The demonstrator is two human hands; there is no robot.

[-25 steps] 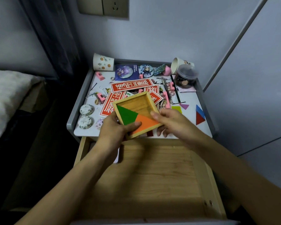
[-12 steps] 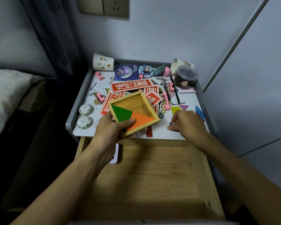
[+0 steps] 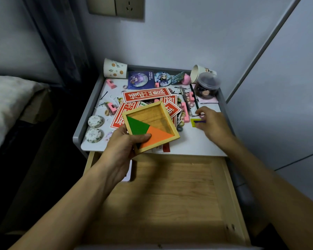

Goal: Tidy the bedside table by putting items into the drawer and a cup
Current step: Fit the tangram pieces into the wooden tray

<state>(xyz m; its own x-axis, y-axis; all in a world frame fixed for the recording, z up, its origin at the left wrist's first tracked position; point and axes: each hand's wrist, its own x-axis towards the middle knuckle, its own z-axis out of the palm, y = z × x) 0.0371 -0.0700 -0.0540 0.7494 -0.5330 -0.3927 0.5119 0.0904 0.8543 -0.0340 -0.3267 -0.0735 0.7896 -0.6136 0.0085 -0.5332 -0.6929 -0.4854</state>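
Note:
My left hand (image 3: 122, 147) grips a square wooden puzzle tray (image 3: 152, 117) by its near corner, tilted above the front of the bedside table (image 3: 191, 145). A green triangle (image 3: 136, 126) and an orange triangle (image 3: 156, 137) lie in the tray. My right hand (image 3: 212, 126) is down on the table's right side, fingers curled round a purple puzzle piece (image 3: 200, 121) that overlaps a yellow piece (image 3: 194, 123). Below the table the wooden drawer (image 3: 172, 195) stands open. A dotted paper cup (image 3: 115, 69) lies at the back left, a second cup (image 3: 197, 73) on its side at the back right.
Red printed cards (image 3: 145, 94), pink blocks (image 3: 111, 83), hair pins, rings and two round tins (image 3: 95, 121) crowd the tabletop. A lidded clear jar (image 3: 207, 86) stands at the back right, badges (image 3: 141, 79) at the back. Walls close in behind and right, a bed to the left.
My right hand left the tray and moved right, then back to the purple and yellow pieces, covering the red and blue triangles. The purple piece now overlaps the yellow one. My left hand keeps the tray.

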